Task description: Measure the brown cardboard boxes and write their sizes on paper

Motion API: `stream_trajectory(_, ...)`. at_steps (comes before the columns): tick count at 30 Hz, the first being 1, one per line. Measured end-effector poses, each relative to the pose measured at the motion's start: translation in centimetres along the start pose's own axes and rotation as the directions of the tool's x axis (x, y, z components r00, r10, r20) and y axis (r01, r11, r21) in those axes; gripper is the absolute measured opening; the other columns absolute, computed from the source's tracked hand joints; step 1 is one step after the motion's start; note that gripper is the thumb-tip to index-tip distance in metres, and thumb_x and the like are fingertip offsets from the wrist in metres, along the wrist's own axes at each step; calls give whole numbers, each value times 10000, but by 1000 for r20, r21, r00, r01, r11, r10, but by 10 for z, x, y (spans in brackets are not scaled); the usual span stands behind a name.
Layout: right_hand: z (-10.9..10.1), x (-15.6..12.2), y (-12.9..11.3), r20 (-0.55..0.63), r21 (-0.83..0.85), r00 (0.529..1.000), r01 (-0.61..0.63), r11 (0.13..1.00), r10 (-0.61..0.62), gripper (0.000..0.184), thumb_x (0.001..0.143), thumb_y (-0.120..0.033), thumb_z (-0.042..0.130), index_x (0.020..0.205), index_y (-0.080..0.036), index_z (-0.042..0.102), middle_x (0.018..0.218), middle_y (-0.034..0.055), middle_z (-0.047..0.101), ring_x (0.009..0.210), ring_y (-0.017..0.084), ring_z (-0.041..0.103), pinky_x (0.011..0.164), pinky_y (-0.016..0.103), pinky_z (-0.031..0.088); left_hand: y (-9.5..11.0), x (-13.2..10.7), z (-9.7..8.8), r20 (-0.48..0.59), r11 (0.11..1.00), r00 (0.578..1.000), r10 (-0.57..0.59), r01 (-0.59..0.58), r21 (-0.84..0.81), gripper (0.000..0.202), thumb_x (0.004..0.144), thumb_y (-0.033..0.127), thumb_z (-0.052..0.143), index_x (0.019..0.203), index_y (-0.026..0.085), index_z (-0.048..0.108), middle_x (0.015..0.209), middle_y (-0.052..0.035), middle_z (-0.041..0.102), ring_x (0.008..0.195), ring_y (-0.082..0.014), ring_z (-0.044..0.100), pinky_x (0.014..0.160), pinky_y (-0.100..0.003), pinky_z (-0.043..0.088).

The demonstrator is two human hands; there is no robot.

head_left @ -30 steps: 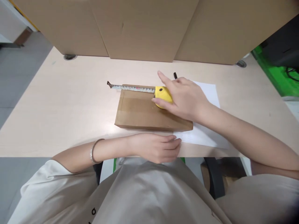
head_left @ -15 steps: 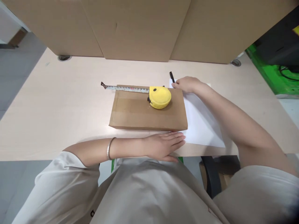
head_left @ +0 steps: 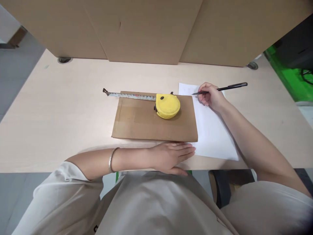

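Note:
A flat brown cardboard box lies on the pale desk. On its far edge sits a yellow tape measure, its blade pulled out to the left past the box corner. My right hand pinches a black pen with its tip at the top left corner of a white sheet of paper, just right of the box. My left hand lies flat with fingers stretched out at the desk's near edge, touching the box's front side and the paper's corner.
Large upright cardboard panels wall off the back of the desk. A green crate and dark items stand at the far right. Round cable grommets sit at both back corners. Grey floor lies to the left.
My right hand left the tape measure, took the black pen from behind the box and brought it onto the paper. My left hand opened from curled to flat.

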State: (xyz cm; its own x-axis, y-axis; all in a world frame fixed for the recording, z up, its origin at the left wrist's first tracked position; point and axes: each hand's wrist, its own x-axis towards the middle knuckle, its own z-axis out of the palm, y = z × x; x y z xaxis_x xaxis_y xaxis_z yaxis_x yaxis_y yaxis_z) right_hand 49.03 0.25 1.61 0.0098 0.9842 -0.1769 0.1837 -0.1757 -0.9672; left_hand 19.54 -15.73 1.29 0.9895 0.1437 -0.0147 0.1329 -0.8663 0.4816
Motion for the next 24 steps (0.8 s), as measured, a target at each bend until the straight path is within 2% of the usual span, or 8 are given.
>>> stream_trajectory(2, -1, 0, 5, -29, -8, 999, 15, 1000, -16, 431, 864, -499, 854, 788, -255, 507, 510, -1, 583, 358, 111, 419, 324, 232, 278, 0, 0, 1, 10, 1000, 1000, -3, 3, -5, 912, 1180, 650, 518, 1770, -40, 430, 1829, -215, 481, 1796, -297, 381, 1509, -383, 304)
stream_trajectory(3, -2, 0, 6, -39, -33, 999, 37, 999, -39, 457, 842, -484, 893, 775, -253, 505, 509, -1, 586, 363, 105, 428, 329, 226, 285, 0, -1, 1, 14, 1000, 1000, -1, 1, -10, 910, 1183, 644, 514, 1769, -47, 426, 1832, -218, 474, 1797, -300, 377, 1511, -383, 299)
stream_trajectory(6, -7, -1, 10, -58, -107, 993, 92, 990, -99, 521, 706, -318, 1027, 762, -242, 515, 505, -28, 579, 382, 85, 446, 349, 202, 310, 0, -1, 1, 14, 1000, 1000, 4, -3, -28, 908, 1185, 628, 519, 1769, -59, 418, 1832, -221, 472, 1797, -310, 376, 1513, -383, 299)
stream_trajectory(8, -10, -1, 11, -59, -119, 993, 98, 988, -105, 528, 657, -272, 1062, 760, -234, 546, 523, -22, 603, 404, 93, 495, 375, 209, 389, -1, -1, 2, 5, 999, 1000, -1, 2, -33, 912, 1179, 636, 526, 1770, -51, 424, 1830, -219, 476, 1797, -310, 376, 1510, -386, 311)
stream_trajectory(10, -14, -1, 11, -40, -114, 995, 87, 990, -92, 531, 640, -304, 1088, 727, -226, 570, 554, 2, 643, 439, 106, 553, 418, 225, 470, -1, -1, 3, -6, 999, 1000, 5, -5, -35, 914, 1176, 640, 531, 1765, -53, 435, 1827, -223, 479, 1796, -313, 377, 1510, -387, 312)
stream_trajectory(12, -16, -1, 11, -16, -114, 997, 75, 991, -77, 556, 613, -366, 1115, 674, -220, 582, 569, 18, 663, 460, 110, 575, 446, 238, 502, -2, -1, 4, -11, 999, 1000, 20, -20, -34, 909, 1180, 633, 526, 1757, -65, 441, 1829, -230, 475, 1794, -319, 379, 1512, -385, 304)
stream_trajectory(17, -15, -5, 8, 11, -165, 997, 74, 983, -73, 601, 575, -458, 1152, 616, -226, 599, 527, 18, 615, 451, 103, 516, 440, 259, 446, -2, -2, 5, -24, 999, 999, 35, -35, -9, 900, 1189, 631, 497, 1756, -66, 443, 1833, -233, 474, 1785, -322, 407, 1512, -387, 306)
stream_trajectory(24, -9, -7, 3, -17, -239, 998, 50, 970, -56, 563, 594, -371, 1125, 611, -216, 584, 516, 1, 582, 453, 88, 496, 442, 238, 396, -3, -3, 8, -83, 998, 995, 57, -56, 13, 871, 1186, 606, 524, 1730, -73, 484, 1792, -258, 537, 1768, -321, 444, 1506, -380, 322)
